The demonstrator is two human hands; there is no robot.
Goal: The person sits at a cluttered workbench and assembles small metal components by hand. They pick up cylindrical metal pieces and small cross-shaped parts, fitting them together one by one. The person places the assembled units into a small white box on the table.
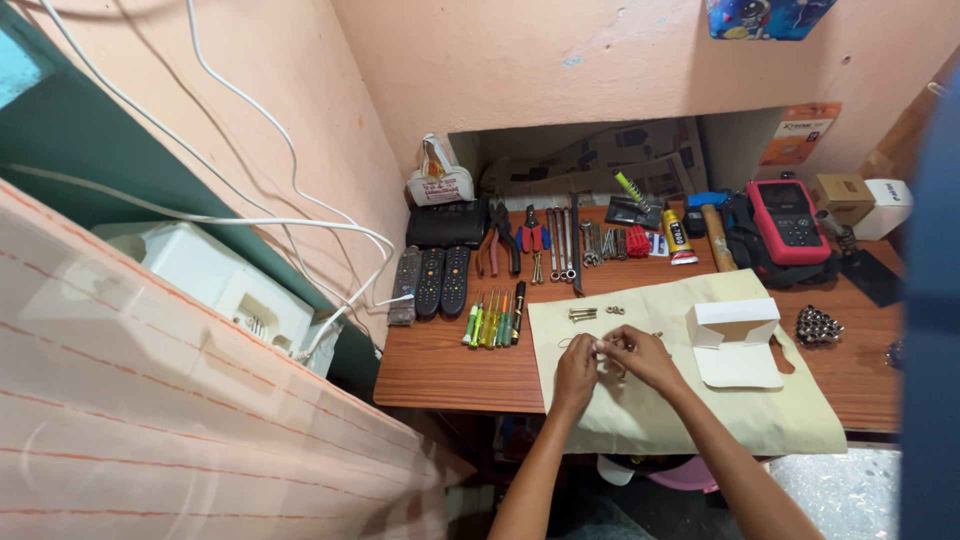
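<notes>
My left hand (576, 368) and my right hand (636, 356) meet over a beige cloth (760, 412) spread on a wooden table (440, 365). Their fingertips pinch a small metal part (599, 346) between them; it is too small to identify. A few bolts and nuts (592, 313) lie on the cloth just beyond my hands. An open white cardboard box (735, 335) sits on the cloth to the right of my right hand.
Three remote controls (431, 283), a row of screwdrivers (494, 320), pliers and wrenches (540, 245) line the table's back left. A hammer (716, 238), glue tube (678, 238), red handheld meter (787, 221) and a pile of metal balls (818, 326) lie right. A striped curtain (170, 400) hangs left.
</notes>
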